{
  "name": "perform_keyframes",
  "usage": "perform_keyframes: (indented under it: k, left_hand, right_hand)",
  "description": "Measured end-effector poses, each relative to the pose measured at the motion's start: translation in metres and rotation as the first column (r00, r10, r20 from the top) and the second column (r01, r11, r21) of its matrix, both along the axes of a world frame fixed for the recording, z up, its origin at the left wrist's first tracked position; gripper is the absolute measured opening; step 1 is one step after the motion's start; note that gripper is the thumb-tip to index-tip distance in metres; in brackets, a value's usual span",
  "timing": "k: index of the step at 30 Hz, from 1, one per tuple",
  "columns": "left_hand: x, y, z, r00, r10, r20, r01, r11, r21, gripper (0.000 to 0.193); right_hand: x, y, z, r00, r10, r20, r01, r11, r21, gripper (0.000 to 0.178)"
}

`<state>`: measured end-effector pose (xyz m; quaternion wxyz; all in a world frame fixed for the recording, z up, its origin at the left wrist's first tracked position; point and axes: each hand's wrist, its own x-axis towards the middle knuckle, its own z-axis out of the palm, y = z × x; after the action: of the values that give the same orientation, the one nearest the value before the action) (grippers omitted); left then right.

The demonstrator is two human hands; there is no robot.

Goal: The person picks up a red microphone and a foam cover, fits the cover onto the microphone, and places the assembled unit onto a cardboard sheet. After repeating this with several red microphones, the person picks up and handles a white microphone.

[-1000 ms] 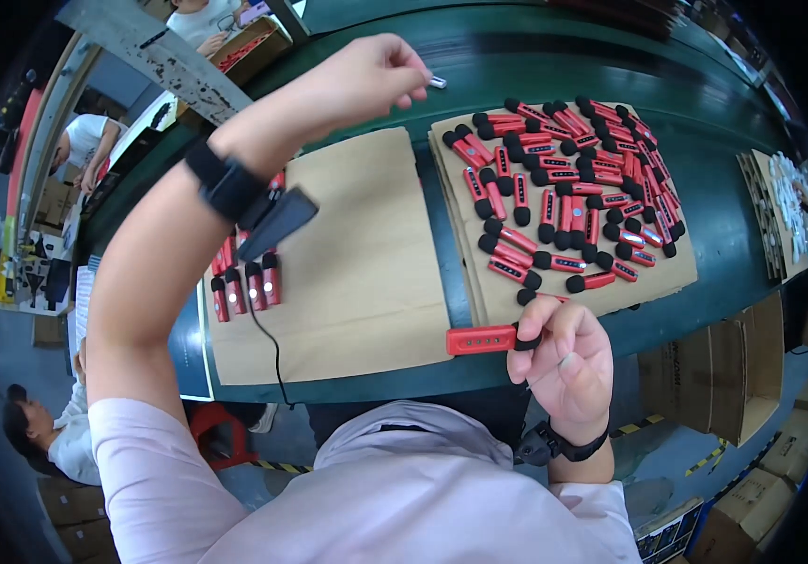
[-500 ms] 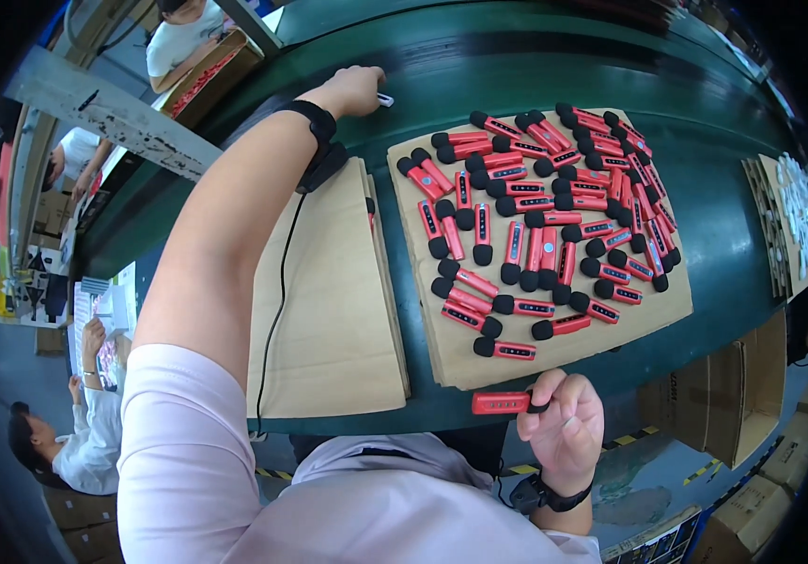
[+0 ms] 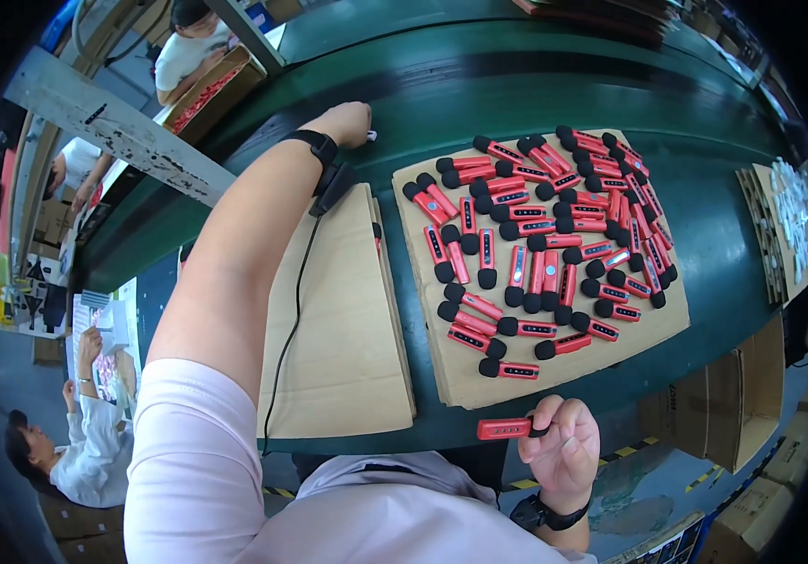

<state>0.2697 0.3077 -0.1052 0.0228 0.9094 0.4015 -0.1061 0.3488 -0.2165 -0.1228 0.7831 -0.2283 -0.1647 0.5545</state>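
Note:
My left arm stretches far out over the green bench. At its end my left hand [image 3: 348, 122] is closed, and a small white piece [image 3: 372, 136] sticks out at its fingertips; most of it is hidden. Close to my body, beyond the near edge of the bench, my right hand [image 3: 566, 444] pinches a small red microphone [image 3: 504, 430] by its dark end. Its red body points left, level, with the button side showing. Many red microphones with black foam heads lie scattered on a cardboard sheet [image 3: 423, 362] just past my right hand.
A second cardboard stack [image 3: 338, 357] lies to the left, with a black corded object [image 3: 334, 191] by my left wrist and its cable running across. White parts [image 3: 789, 216] sit on boards at far right. A metal beam [image 3: 122, 132] stands left; co-workers sit beyond.
My left hand has drawn back a little toward me, still with the white piece. The whole view has shifted slightly. My right hand keeps its pinch on the microphone.

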Motion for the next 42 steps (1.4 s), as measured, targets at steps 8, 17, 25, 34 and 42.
perform_keyframes:
  k: [8,17,25,34,42]
  left_hand:
    - [0.012,-0.020,0.052,0.891,0.287,0.352,-0.065,0.848,-0.526,0.022]
    - [0.016,-0.135,0.111,0.726,0.447,0.522,0.580,0.009,-0.814,0.030]
    - [0.000,-0.191,0.124,0.756,0.341,0.560,0.637,-0.183,-0.749,0.034]
    - [-0.062,-0.255,0.138,0.603,0.206,0.771,0.706,0.312,-0.636,0.038]
    - [-0.165,-0.317,0.137,0.367,-0.291,0.884,0.539,0.841,0.052,0.038]
  right_hand:
    - [-0.007,-0.001,0.014,0.997,-0.058,0.056,0.059,0.998,-0.008,0.020]
    - [-0.013,0.004,0.033,0.995,-0.031,0.093,0.027,0.999,0.037,0.020]
    - [-0.025,-0.002,0.033,0.994,0.004,0.112,-0.013,0.997,0.082,0.016]
    - [-0.042,-0.014,0.036,0.988,0.049,0.150,-0.065,0.992,0.106,0.016]
    - [-0.064,0.000,0.042,0.968,0.196,0.154,-0.213,0.971,0.106,0.017]
